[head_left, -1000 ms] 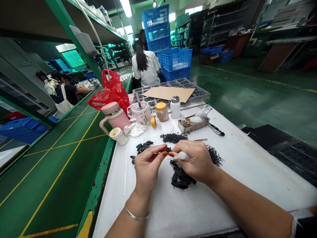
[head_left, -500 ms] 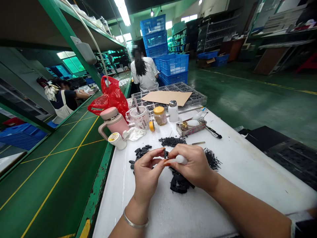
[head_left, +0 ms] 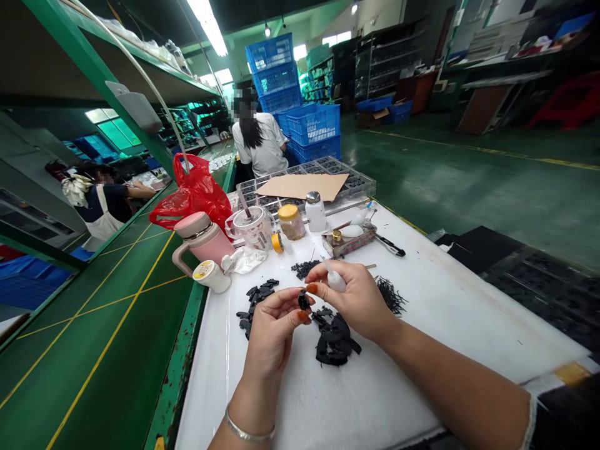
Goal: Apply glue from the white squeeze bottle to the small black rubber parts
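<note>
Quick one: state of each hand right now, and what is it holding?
Left hand: closed, pinching a small black part.
Right hand: closed around a small white bottle.

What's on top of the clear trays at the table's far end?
A brown cardboard sheet lies on the clear trays. Dark parts show in uncovered compartments; those under it are hidden.

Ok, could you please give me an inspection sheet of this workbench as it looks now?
Surface: white tabletop, specked with black bits.
Job's things: small black plastic part; small white applicator bottle; heap of black plastic parts beside the hands.
Clutter: pink lidded mug, red plastic bag, yellow-lidded jar.
Hands: left hand pinches the part; right hand grips the bottle.
Cables: white hose hanging from green shelf.
Surroundings: green conveyor belt, stacked blue plastic crates, two co-workers.
</note>
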`<state>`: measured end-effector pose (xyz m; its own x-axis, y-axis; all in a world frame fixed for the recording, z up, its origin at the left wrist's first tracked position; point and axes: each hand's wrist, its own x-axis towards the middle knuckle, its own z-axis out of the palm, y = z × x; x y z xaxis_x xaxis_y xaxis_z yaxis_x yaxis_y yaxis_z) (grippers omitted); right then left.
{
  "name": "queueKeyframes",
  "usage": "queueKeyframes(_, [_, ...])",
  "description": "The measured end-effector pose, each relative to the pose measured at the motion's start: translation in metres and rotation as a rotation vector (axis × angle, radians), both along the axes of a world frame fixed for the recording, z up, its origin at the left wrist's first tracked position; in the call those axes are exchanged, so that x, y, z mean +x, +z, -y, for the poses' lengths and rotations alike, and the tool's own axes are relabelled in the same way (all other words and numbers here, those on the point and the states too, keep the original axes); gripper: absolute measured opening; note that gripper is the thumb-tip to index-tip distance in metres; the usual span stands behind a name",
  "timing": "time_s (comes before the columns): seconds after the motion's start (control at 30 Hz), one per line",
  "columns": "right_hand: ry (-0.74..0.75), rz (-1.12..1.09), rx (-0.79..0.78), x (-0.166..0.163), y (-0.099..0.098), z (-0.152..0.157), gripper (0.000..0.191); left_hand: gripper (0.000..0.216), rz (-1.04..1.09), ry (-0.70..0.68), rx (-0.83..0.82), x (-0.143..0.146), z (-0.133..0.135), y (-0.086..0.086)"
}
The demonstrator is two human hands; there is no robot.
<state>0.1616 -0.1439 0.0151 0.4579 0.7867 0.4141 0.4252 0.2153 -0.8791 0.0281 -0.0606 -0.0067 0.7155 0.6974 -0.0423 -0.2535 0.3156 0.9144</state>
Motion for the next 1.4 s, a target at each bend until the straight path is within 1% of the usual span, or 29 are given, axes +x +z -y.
queueKeyframes(0.1, [0.018, -0.028, -0.013, 0.0, 0.001, 0.0, 0.012, 0.029, 0.006, -0.028, -0.022, 0.0, -0.001, -0.002])
queueKeyframes(0.3, [0.1, -0.059, -0.011, 0.0, -0.001, 0.001, 0.019, 0.03, 0.03, -0.037, -0.039, -0.001, -0.001, -0.004])
queueKeyframes(0.63, [0.122, -0.099, -0.008, -0.002, -0.002, 0.0, 0.024, 0.026, 0.024, -0.058, -0.03, -0.002, -0.004, -0.006])
queueKeyframes(0.9, [0.185, -0.23, -0.016, -0.003, -0.001, -0.001, 0.028, 0.025, 0.027, -0.042, -0.011, 0.0, -0.002, -0.005])
queueKeyframes(1.23, [0.255, -0.421, 0.006, -0.004, -0.001, -0.002, 0.027, 0.025, 0.049, -0.047, -0.013, 0.0, -0.005, -0.011])
queueKeyframes(1.3, [0.267, -0.438, 0.012, -0.004, -0.001, -0.003, 0.027, 0.025, 0.054, -0.042, -0.019, 0.001, -0.005, -0.011])
queueKeyframes(1.4, [0.243, -0.415, 0.006, -0.003, -0.003, -0.003, 0.026, 0.024, 0.052, -0.032, -0.025, 0.001, -0.003, -0.009])
